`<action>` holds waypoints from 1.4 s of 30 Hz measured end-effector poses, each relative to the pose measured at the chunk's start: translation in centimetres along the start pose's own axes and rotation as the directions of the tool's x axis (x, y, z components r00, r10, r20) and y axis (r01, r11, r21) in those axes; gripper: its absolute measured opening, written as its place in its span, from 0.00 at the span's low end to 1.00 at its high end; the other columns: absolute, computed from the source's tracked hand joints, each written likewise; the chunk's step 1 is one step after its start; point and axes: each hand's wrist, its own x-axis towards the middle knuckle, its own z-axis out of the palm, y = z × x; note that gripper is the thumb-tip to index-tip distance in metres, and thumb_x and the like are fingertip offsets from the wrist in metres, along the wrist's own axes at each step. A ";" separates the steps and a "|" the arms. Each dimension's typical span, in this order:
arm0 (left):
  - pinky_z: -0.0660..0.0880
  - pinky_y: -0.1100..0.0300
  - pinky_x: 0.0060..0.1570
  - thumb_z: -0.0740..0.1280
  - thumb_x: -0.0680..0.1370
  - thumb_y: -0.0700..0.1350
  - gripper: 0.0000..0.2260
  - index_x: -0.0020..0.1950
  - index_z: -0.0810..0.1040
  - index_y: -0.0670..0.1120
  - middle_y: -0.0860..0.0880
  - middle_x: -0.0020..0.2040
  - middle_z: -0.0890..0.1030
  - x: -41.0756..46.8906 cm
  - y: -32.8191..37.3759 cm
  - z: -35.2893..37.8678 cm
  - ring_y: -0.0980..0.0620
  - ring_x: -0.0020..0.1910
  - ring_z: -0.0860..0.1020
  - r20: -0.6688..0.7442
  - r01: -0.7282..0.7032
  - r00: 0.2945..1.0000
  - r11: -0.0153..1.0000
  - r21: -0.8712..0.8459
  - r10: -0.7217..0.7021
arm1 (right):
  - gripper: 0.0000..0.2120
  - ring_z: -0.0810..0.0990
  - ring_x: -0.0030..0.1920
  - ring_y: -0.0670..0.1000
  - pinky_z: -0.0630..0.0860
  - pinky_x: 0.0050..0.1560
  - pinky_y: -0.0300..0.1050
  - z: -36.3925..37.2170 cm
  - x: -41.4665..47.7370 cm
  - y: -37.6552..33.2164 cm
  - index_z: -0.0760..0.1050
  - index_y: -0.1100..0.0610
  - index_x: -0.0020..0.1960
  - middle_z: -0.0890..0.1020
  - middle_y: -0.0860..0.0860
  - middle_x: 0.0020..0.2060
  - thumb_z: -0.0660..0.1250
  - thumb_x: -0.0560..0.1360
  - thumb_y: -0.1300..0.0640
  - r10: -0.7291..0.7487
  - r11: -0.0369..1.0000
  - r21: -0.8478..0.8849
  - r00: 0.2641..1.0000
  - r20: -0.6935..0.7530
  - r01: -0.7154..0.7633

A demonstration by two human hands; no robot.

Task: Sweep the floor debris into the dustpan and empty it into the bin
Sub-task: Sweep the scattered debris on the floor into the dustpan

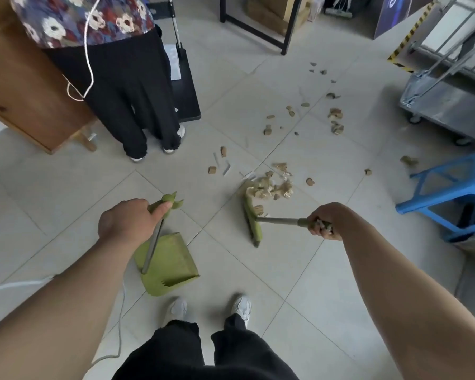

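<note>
- L hand [126, 223] wrapped round dustpan [170, 266] handle; pan on floor nr feet.
- R hand [324, 222] fisted on broom [252, 220].
- Debris [272, 187] touching the bristles; suggest short strokes toward pan.

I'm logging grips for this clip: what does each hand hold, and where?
Left hand grips the green dustpan by its handle top; right hand grips the broom by its handle end.

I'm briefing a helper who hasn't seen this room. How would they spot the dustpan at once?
Start at the wearer's white shoes on the pale tiled floor. Just ahead, below the left hand, sits the dustpan: a flat green scoop on a metal stick, currently empty, unlike the green broom beside the debris.
</note>
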 end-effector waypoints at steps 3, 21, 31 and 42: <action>0.60 0.59 0.28 0.47 0.75 0.71 0.31 0.34 0.72 0.47 0.49 0.31 0.75 0.2 1.1 -0.1 0.51 0.29 0.70 -0.027 0.030 0.999 0.999 -0.028 -0.030 | 0.07 0.65 0.12 0.44 0.57 0.12 0.28 -1.5 0.1 -0.5 0.70 0.63 0.45 0.72 0.54 0.23 0.56 0.80 0.63 -0.049 0.998 0.030 0.998 -0.030 0.050; 0.62 0.59 0.28 0.48 0.76 0.72 0.31 0.35 0.72 0.47 0.49 0.31 0.75 10.2 1.7 -2.9 0.51 0.28 0.70 -0.027 0.117 0.992 0.983 -0.140 -0.122 | 0.06 0.66 0.14 0.43 0.58 0.11 0.32 5.6 1.7 -15.3 0.71 0.62 0.45 0.72 0.55 0.31 0.58 0.80 0.63 -0.188 0.978 0.129 0.960 0.208 0.164; 0.63 0.59 0.29 0.49 0.76 0.71 0.30 0.35 0.72 0.47 0.50 0.32 0.76 17.0 0.5 -5.0 0.52 0.29 0.71 0.016 0.171 0.985 0.967 -0.189 -0.171 | 0.07 0.67 0.14 0.42 0.58 0.11 0.31 11.7 3.9 -25.9 0.68 0.59 0.44 0.68 0.52 0.31 0.57 0.79 0.65 -0.146 0.981 0.163 0.949 0.279 0.103; 0.65 0.58 0.31 0.48 0.77 0.71 0.29 0.34 0.70 0.48 0.50 0.33 0.76 21.5 2.7 -6.2 0.49 0.34 0.74 0.057 0.190 0.981 0.965 -0.181 -0.183 | 0.13 0.65 0.11 0.45 0.55 0.12 0.30 4.5 7.3 -33.6 0.69 0.57 0.39 0.68 0.49 0.18 0.54 0.81 0.57 -0.007 0.972 0.223 0.935 0.354 -0.078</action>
